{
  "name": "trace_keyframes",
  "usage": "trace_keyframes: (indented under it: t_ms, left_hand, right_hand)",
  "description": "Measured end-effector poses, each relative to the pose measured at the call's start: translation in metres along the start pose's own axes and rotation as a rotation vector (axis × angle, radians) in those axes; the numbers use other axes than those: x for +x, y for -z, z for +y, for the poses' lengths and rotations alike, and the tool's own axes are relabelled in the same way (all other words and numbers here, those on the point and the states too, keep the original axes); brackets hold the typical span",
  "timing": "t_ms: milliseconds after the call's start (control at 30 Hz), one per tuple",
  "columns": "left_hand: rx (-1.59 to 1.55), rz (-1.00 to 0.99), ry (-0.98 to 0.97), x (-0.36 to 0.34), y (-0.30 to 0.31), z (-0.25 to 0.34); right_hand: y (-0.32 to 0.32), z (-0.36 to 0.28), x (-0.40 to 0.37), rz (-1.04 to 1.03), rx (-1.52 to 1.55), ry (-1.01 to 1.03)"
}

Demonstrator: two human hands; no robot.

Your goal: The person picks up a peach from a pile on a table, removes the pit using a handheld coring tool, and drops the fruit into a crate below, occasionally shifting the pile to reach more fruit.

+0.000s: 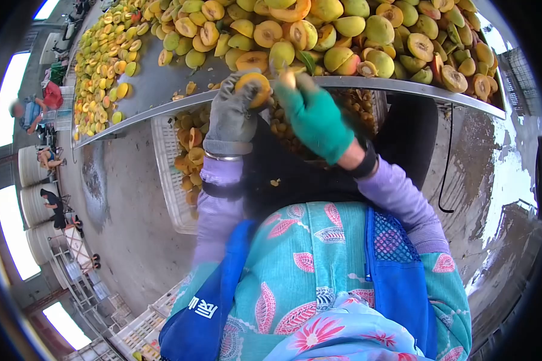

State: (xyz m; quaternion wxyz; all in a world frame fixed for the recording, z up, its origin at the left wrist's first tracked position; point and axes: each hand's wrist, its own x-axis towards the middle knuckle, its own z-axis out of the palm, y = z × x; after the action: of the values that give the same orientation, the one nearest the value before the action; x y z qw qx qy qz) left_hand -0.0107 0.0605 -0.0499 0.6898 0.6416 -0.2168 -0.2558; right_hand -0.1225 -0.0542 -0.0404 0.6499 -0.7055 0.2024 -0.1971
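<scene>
My left hand (232, 111), in a grey glove, holds a halved yellow fruit (254, 90) with its cut face showing, just in front of the metal table's edge. Close on its right is my right hand (316, 117), in a green glove, its fingers closed round a small tool whose shape is blurred. Beyond both hands, halved and whole fruits (337, 57) lie heaped on the metal table (174, 69). Below the hands, a white crate (168, 174) stands with fruit halves in it, partly hidden by my arms and legs.
The table's raised metal rim (397, 85) crosses in front of me. More fruit (102, 78) is spread at the table's left. Several people sit or stand far left, near large pale tubs (35, 201). White crates (144, 322) stand at the lower left. The floor at right is wet.
</scene>
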Motion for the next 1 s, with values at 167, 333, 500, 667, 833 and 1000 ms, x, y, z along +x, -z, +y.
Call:
trace_keyframes:
  t_ms: [167,333,500,667,833,1000]
  left_hand:
    - [0.583,0.085,-0.473,-0.009,-0.013,-0.008]
    - [0.350,0.087,-0.272,-0.011,-0.027,0.005]
    - [0.146,0.076,-0.201,-0.007,-0.033,0.002]
    - [-0.126,0.186,-0.076,-0.005,-0.042,0.005]
    - [0.063,0.198,-0.278,0.001,-0.053,0.001]
    - [0.215,0.114,-0.300,0.005,-0.046,-0.006]
  right_hand:
    - [-0.004,0.015,-0.017,-0.076,-0.252,-0.022]
    - [0.000,0.000,-0.028,-0.070,-0.196,0.048]
    - [-0.001,0.008,-0.027,-0.087,-0.223,0.010]
    - [-0.009,0.014,-0.024,-0.115,-0.035,-0.029]
    - [-0.004,0.009,-0.022,-0.120,0.077,-0.111]
    - [0.003,0.019,-0.016,-0.188,0.123,-0.114]
